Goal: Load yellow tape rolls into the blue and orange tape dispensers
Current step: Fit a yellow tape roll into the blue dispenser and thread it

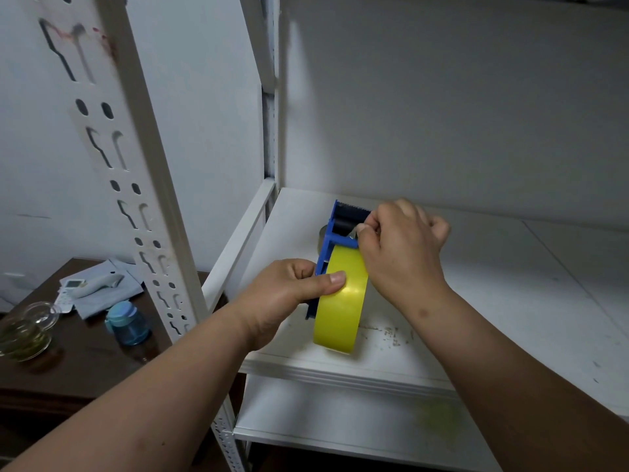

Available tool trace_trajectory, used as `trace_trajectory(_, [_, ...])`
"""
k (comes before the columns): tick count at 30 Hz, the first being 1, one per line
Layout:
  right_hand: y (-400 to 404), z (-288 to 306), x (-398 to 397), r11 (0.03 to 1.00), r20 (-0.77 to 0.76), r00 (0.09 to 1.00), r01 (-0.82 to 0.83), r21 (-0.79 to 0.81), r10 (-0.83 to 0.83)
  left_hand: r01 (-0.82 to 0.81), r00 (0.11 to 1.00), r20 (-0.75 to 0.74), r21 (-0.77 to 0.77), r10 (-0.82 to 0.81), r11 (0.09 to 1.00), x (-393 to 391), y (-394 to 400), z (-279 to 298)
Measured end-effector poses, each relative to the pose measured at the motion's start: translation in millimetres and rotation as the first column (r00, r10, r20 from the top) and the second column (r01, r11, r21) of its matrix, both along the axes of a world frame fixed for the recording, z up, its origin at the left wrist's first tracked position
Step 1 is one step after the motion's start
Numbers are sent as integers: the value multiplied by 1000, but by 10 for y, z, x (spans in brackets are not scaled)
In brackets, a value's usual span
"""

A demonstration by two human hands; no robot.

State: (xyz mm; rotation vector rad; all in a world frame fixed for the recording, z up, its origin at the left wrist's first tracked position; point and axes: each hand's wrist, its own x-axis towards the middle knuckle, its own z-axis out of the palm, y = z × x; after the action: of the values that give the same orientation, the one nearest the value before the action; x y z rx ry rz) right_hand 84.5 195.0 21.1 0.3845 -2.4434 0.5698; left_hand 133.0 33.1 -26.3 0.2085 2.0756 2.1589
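Our left hand (282,294) grips the yellow tape roll (340,304) in the blue dispenser (332,233) near the shelf's (510,301) front left corner. Our right hand (401,247) fingers pinch the tape end at the roller.

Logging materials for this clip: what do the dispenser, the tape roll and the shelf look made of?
The dispenser looks like moulded plastic: solid blue, matte, with crisp edges. The tape roll looks like glossy yellow plastic film, since light glints off its face. The shelf is white and matte with scuffs, perhaps painted board or metal; the look leaves that open.
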Motion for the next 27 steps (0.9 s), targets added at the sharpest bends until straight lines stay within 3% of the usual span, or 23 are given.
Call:
trace_trajectory(5, [-28, 19, 28, 999, -70, 997, 32, 27, -30, 62, 997, 50, -9, -61, 998, 50, 2, 53])
trace_trajectory(9, [-8, 2, 31, 999, -70, 998, 10, 33, -8, -36, 999, 7, -52, 37, 998, 64, 47, 21])
trace_trajectory(14, [-37, 3, 64, 995, -168, 986, 3, -97, -19, -138, 990, -40, -78, 135, 987, 78, 103, 40])
trace_trajectory(17, [-50, -6, 90, 991, -221, 975, -11, -133, -18, -94, 995, 8, -78, 95, 993, 80, 103, 74])
trace_trajectory(21, [-59, -53, 108, 999, -235, 972, -36, -35, 27, -3, 986, 165, 7, 2, 1000, 79, 74, 111])
trace_trajectory(27, [-60, -35, 102, 995, -184, 979, -72, 67, 84, 27, 990, 135, 92, -39, 995, 105, 90, 51])
